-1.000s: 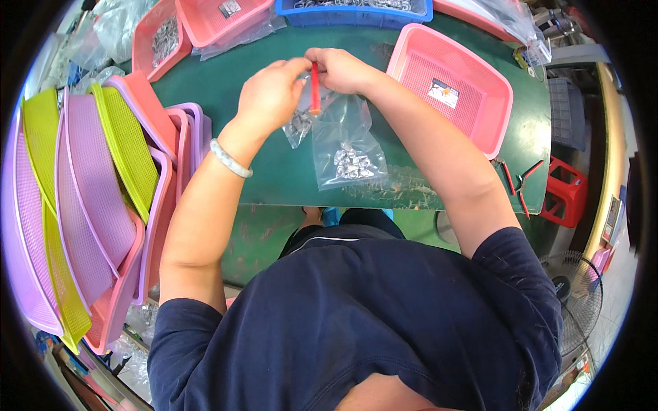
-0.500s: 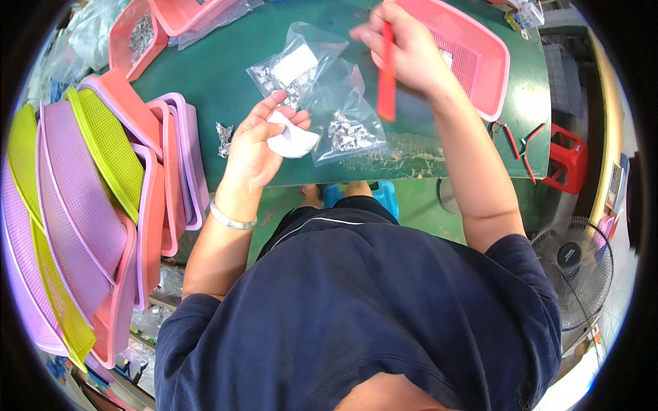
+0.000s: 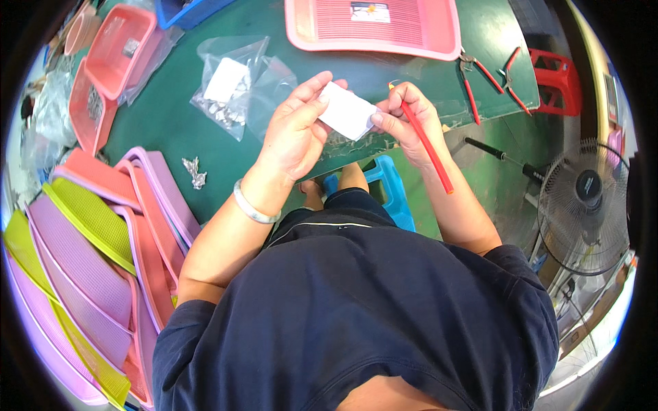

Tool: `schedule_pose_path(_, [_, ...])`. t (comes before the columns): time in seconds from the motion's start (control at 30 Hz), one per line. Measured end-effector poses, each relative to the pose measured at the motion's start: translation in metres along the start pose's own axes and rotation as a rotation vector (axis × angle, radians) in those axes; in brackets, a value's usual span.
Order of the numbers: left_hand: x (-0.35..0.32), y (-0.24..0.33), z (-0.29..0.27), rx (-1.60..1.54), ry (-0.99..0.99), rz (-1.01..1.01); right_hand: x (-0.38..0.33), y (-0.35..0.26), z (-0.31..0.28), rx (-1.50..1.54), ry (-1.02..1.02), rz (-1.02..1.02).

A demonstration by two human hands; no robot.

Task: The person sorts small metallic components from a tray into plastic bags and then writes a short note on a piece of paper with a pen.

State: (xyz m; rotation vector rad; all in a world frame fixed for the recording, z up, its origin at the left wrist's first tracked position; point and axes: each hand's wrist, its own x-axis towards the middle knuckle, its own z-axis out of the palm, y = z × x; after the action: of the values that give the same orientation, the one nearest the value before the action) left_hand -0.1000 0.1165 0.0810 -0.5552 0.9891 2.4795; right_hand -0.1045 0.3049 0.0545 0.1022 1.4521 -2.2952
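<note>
A small white paper slip [image 3: 348, 113] is held up over the table's near edge. My left hand [image 3: 298, 130] pinches its left side between thumb and fingers. My right hand [image 3: 415, 123] grips a slim red stick-like tool [image 3: 428, 154], with a small yellowish part and thin hooked tip showing above the fingers. Its thumb and fingertips also touch the slip's right corner. Left of the hands lies a clear plastic bag [image 3: 236, 113] of silvery metal pieces with a white label [image 3: 227, 80]. Another clear bag [image 3: 271, 89] is partly hidden behind my left hand.
A pink tray [image 3: 373, 46] stands at the far side of the green table [image 3: 164, 127]. Two red-handled pliers [image 3: 473, 85] lie at right. Loose silvery pieces [image 3: 195, 172] lie near stacked colored baskets [image 3: 89, 246]. A blue stool [image 3: 391, 192] and a fan [image 3: 582, 205] stand below.
My right hand has come down from over the pink tray, bringing the red tool to the slip's right side. The slip is now held between both hands. The whole view has shifted.
</note>
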Motion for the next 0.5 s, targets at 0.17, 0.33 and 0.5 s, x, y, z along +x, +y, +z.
schedule_pose_path(0.17, [0.013, -0.008, -0.009, 0.489, 0.071, -0.168, -0.003, -0.005, -0.026, -0.101, 0.059, -0.032])
schedule_pose_path(0.33, [0.019, -0.031, -0.014, 0.767, 0.098, 0.053, -0.006, 0.008, -0.04, -0.496, 0.16, -0.302])
schedule_pose_path(0.5, [0.016, -0.026, -0.006, 1.397, -0.092, 0.93, -0.015, -0.006, -0.038, -0.742, 0.079, -0.662])
